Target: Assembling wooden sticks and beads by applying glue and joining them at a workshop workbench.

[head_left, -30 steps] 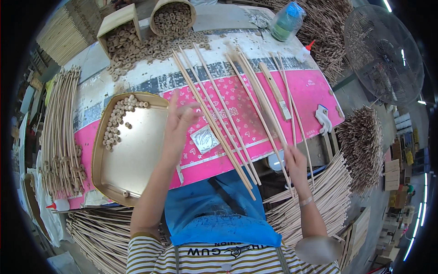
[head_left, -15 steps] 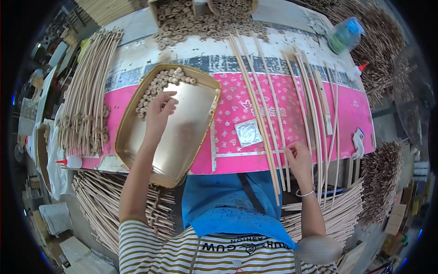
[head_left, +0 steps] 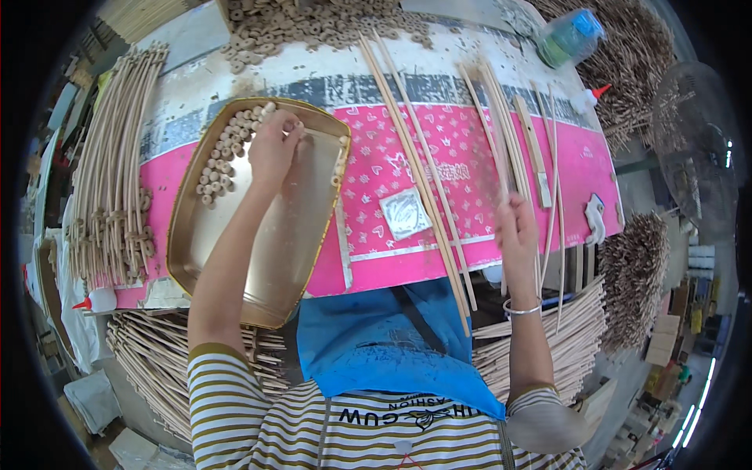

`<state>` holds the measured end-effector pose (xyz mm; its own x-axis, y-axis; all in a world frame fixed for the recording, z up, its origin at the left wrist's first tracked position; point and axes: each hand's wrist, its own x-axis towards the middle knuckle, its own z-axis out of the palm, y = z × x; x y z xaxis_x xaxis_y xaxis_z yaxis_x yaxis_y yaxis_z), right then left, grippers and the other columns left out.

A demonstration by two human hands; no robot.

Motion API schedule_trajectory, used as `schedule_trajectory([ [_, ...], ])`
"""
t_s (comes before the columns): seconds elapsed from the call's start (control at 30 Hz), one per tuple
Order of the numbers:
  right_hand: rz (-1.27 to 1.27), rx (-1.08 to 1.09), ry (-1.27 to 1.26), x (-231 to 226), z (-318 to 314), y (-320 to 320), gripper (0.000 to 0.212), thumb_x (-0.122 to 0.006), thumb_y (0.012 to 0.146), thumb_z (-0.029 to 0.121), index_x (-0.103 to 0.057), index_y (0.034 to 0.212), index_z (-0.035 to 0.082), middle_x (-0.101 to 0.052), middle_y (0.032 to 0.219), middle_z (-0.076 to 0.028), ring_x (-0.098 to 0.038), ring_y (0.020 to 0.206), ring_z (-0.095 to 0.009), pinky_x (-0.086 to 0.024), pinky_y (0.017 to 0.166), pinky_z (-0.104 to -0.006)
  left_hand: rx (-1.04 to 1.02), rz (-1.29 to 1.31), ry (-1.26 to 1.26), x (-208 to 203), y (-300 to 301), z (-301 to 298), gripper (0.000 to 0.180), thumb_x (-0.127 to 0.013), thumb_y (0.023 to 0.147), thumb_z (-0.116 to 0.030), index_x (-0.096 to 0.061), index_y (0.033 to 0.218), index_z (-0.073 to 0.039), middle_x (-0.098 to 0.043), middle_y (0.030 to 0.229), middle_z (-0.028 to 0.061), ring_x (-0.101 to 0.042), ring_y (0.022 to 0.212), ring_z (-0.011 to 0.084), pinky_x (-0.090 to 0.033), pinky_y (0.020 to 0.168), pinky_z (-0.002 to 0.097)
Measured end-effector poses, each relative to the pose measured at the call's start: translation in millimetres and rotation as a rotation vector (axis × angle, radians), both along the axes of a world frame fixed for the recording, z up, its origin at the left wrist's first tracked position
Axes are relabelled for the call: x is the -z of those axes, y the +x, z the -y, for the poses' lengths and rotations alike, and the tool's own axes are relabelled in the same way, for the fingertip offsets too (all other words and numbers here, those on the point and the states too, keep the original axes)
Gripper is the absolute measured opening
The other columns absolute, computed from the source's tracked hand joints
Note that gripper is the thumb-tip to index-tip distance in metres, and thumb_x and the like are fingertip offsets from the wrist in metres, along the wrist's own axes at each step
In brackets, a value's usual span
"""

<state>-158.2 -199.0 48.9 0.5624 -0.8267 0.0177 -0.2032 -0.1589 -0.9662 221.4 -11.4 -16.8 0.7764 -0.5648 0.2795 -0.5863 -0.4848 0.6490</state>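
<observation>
My left hand (head_left: 274, 149) is over the gold-coloured tray (head_left: 184, 235), its fingers pinched on what looks like a small round wooden bead (head_left: 298, 127). More wooden beads (head_left: 227, 149) lie along the tray's far left side. On the right, my right hand (head_left: 517, 227) is closed around a thin wooden stick (head_left: 502, 270), partly smeared by motion. Several other sticks (head_left: 513, 145) lie just beyond and beside this hand. Between my hands, a few more sticks (head_left: 415, 160) slant across the pink sheet (head_left: 368, 168) and overhang the near edge.
A pile of wooden rings (head_left: 313, 31) covers the far side. Sticks with rings on them (head_left: 110, 180) are stacked at left. A white-and-red glue bottle (head_left: 100, 300), green bottle (head_left: 568, 39), small clear packet (head_left: 405, 213) and wooden strip (head_left: 530, 141) lie around. Stick bundles (head_left: 548, 337) sit below the table.
My left hand has closed its fingers at the beads. My right hand has moved up and closed on a stick, which has left the middle group. The whole view has shifted slightly.
</observation>
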Motion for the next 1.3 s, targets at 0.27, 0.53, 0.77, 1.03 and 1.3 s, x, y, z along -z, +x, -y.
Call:
schedule_trajectory([
  [0.27,-0.053,-0.077,-0.35,0.2,26.6,28.2,0.02,-0.059,0.104,0.019,-0.065,0.102,-0.001,-0.063,0.081,-0.003,-0.057,0.07,-0.009,-0.047,0.061,-0.0253,0.28,-0.428,-0.37,-88.9,-144.8,-24.1,0.014,-0.069,0.092,-0.005,-0.066,0.105,-0.001,-0.07,0.095,0.0067,-0.068,0.088,0.0131,-0.056,0.081,0.0295],
  [0.53,-0.015,-0.127,-0.193,-12.7,5.3,30.5,0.016,-0.062,0.102,0.013,-0.065,0.099,-0.003,-0.065,0.082,-0.007,-0.065,0.074,-0.012,-0.055,0.067,-0.025,0.236,-0.741,-0.374,-25.7,-227.5,-36.8,0.017,-0.068,0.093,-0.007,-0.065,0.109,0.0,-0.068,0.101,0.0107,-0.068,0.093,0.0184,-0.055,0.085,0.0312],
  [0.77,0.047,-0.172,-0.223,28.1,-5.8,41.5,0.017,-0.062,0.101,0.013,-0.065,0.098,-0.004,-0.066,0.081,-0.01,-0.07,0.073,-0.017,-0.056,0.068,-0.0276,0.273,-0.554,-0.391,-1.2,-223.8,-14.5,0.019,-0.065,0.093,-0.003,-0.062,0.112,0.001,-0.065,0.102,0.0138,-0.067,0.094,0.0231,-0.053,0.085,0.0336],
  [1.03,-0.033,-0.228,-0.344,32.1,-15.5,52.3,0.016,-0.062,0.101,0.012,-0.066,0.096,-0.003,-0.066,0.079,-0.009,-0.068,0.07,-0.015,-0.051,0.061,-0.0278,0.275,-0.498,-0.34,2.1,-222.8,-13.2,0.019,-0.065,0.092,-0.001,-0.061,0.111,0.0,-0.063,0.099,0.0146,-0.066,0.09,0.0265,-0.053,0.083,0.0351],
  [1.3,0.104,-0.147,-0.103,30.4,-15.2,50.6,0.02,-0.058,0.104,0.016,-0.063,0.097,-0.001,-0.066,0.078,-0.006,-0.067,0.071,-0.011,-0.055,0.065,-0.0254,0.213,-0.756,-0.399,-5.2,-220.4,-12.4,0.02,-0.064,0.096,-0.003,-0.063,0.115,0.002,-0.067,0.1,0.0104,-0.066,0.092,0.0166,-0.054,0.085,0.0291],
])
